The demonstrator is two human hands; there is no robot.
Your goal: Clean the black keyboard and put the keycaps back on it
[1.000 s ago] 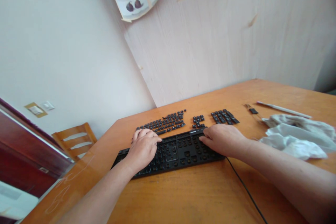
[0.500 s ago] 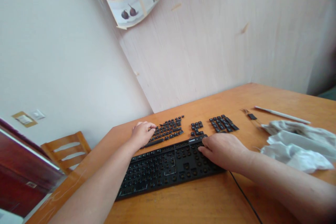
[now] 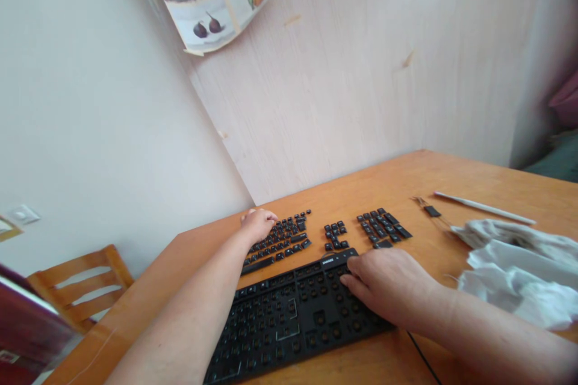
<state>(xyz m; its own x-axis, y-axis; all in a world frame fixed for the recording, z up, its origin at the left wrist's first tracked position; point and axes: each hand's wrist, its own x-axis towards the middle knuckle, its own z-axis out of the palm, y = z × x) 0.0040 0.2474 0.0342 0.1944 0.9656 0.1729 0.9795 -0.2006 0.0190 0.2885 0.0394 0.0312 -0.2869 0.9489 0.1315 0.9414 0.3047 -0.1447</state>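
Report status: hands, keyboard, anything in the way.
Left hand at loose keys, hold unclear. Right hand on keyboard, right end; many keys off. Left forearm hides part of keyboard.

The left hand (image 3: 258, 225) reaches to the far end of the largest group of keycaps (image 3: 289, 236), its wrist bent over them. The right hand (image 3: 388, 277) lies across the right end of the black keyboard (image 3: 271, 319), thumb on its top; many of its key sockets are bare. From this angle it is hard to tell whether either hand grips anything. Two smaller keycap groups sit on the wooden table (image 3: 397, 180) beyond the keyboard. Farther right lie a pen (image 3: 485, 207) and a crumpled cloth (image 3: 519, 277). A cable (image 3: 424, 358) runs toward the near edge. A chair (image 3: 83, 281) stands left.
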